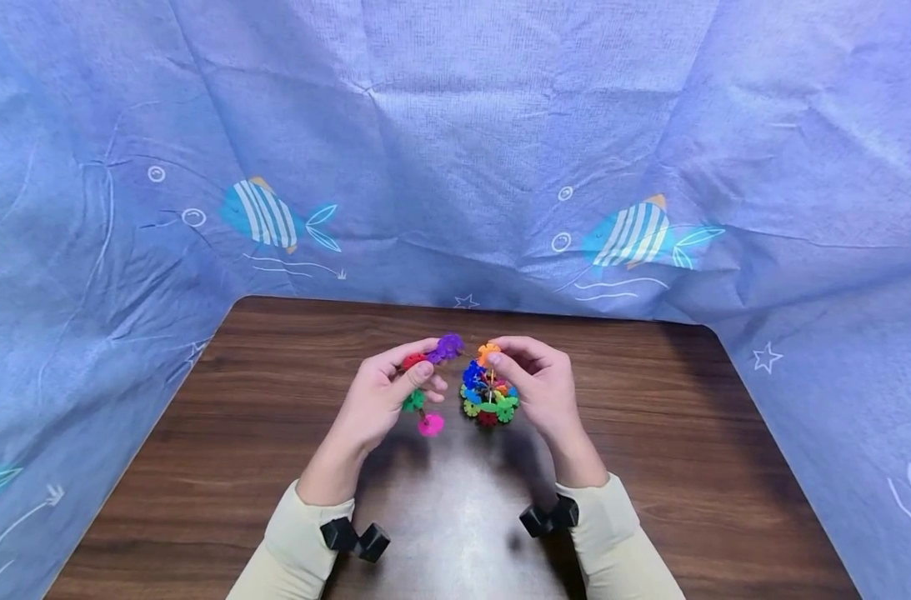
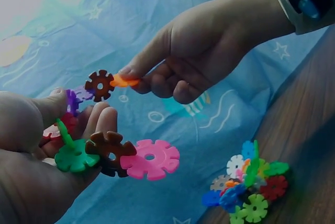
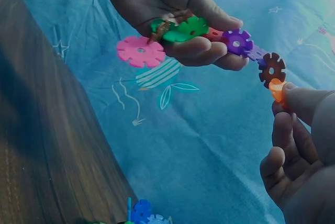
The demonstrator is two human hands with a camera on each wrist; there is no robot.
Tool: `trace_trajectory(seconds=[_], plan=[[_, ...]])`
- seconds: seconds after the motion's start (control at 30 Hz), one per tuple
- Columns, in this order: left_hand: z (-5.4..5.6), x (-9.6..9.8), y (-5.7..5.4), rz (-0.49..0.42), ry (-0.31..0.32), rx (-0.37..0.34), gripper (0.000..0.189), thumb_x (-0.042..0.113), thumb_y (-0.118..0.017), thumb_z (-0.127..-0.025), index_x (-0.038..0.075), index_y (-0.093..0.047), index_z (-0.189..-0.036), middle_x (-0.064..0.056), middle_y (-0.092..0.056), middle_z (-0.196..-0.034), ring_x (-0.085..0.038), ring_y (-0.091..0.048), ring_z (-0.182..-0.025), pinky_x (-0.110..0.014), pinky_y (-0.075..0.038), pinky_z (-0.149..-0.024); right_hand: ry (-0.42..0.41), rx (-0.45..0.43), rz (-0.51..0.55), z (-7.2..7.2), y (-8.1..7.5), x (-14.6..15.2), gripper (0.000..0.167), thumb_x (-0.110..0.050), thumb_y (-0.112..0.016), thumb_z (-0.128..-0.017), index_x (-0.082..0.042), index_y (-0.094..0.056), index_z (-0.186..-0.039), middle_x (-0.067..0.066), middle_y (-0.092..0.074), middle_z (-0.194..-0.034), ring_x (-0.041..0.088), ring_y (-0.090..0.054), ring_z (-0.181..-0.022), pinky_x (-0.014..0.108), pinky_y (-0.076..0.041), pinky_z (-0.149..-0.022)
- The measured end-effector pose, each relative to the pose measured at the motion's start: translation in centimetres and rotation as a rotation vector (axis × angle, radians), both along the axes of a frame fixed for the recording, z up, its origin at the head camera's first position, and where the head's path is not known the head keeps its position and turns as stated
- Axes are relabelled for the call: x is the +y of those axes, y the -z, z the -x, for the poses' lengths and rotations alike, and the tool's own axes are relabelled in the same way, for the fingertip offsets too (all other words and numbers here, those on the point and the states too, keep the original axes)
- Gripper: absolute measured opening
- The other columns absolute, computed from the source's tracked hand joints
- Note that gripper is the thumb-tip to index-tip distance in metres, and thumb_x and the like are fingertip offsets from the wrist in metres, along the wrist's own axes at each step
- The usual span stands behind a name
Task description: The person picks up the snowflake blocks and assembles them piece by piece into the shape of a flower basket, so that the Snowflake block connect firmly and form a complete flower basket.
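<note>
My left hand [image 1: 372,396] holds a chain of notched, flower-shaped plastic linking discs, its thumb pressed near a purple disc [image 3: 230,43]. Along the chain a green disc [image 2: 68,157], a brown disc and, at one end, a pink disc [image 2: 165,167] hang past the palm. Part of a red disc [image 3: 214,34] shows between the fingers. At the far end, my right hand [image 1: 545,383] pinches an orange disc [image 3: 277,93] between thumb and fingertip. That orange disc meets a brown disc [image 3: 279,68], which joins the purple ones. Whether its slots are fully engaged, I cannot tell.
A cluster of multicoloured discs [image 1: 488,408] rests on the dark wooden table [image 1: 665,467], below and between the hands. Blue fabric [image 1: 455,167] printed with fish hangs behind the table and at both sides. Each sleeve carries a black wrist device [image 1: 353,537].
</note>
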State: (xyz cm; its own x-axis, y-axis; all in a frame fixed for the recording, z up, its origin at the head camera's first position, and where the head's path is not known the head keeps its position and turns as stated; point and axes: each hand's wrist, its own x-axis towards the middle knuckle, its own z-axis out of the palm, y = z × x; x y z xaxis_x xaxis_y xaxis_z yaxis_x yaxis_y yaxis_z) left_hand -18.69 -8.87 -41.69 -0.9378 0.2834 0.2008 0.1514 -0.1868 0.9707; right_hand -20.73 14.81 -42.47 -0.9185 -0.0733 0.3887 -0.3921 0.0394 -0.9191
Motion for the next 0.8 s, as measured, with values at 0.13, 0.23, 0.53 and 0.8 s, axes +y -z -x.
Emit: trace_trajectory(seconds=[0.13, 0.23, 0.53, 0.8], plan=[[0.03, 0.10, 0.12, 0.030, 0.010, -0.013, 0.040, 0.011, -0.057, -0.105, -0.003, -0.056, -0.143, -0.018, -0.073, -0.092, -0.019, -0.075, -0.079, -0.049, -0.063, -0.079, -0.008, -0.006, -0.017, 0.02, -0.08, 0.21, 0.015, -0.004, -0.075, -0.093, -0.001, -0.077, -0.107, 0.004, -0.077, -0.090, 0.014, -0.069, -0.078, 0.026, -0.058, -0.065], [0.05, 0.25, 0.14, 0.048, 0.010, -0.029, 0.040, 0.010, -0.057, -0.105, -0.002, -0.056, -0.143, -0.021, -0.072, -0.092, -0.019, -0.074, -0.078, -0.049, -0.063, -0.079, -0.018, -0.007, -0.023, 0.10, -0.11, 0.30, 0.015, -0.005, -0.075, -0.093, 0.000, -0.077, -0.107, 0.006, -0.077, -0.092, 0.012, -0.068, -0.079, 0.024, -0.058, -0.068], [0.01, 0.54, 0.39, 0.096, 0.005, -0.061, 0.039, 0.009, -0.058, -0.104, -0.001, -0.058, -0.142, -0.019, -0.073, -0.088, -0.017, -0.073, -0.076, -0.046, -0.064, -0.077, -0.044, 0.003, -0.043, 0.45, 0.21, 0.73, 0.013, -0.003, -0.076, -0.091, -0.001, -0.078, -0.104, 0.011, -0.077, -0.091, 0.011, -0.068, -0.077, 0.024, -0.059, -0.068], [0.35, 0.19, 0.71, 0.118, 0.004, -0.054, 0.041, 0.011, -0.058, -0.105, -0.003, -0.056, -0.143, -0.021, -0.072, -0.088, -0.015, -0.073, -0.074, -0.042, -0.065, -0.075, -0.101, -0.022, -0.060, 0.32, 0.23, 0.67, 0.012, -0.003, -0.076, -0.092, 0.001, -0.077, -0.103, 0.010, -0.076, -0.091, 0.012, -0.068, -0.077, 0.027, -0.060, -0.066]])
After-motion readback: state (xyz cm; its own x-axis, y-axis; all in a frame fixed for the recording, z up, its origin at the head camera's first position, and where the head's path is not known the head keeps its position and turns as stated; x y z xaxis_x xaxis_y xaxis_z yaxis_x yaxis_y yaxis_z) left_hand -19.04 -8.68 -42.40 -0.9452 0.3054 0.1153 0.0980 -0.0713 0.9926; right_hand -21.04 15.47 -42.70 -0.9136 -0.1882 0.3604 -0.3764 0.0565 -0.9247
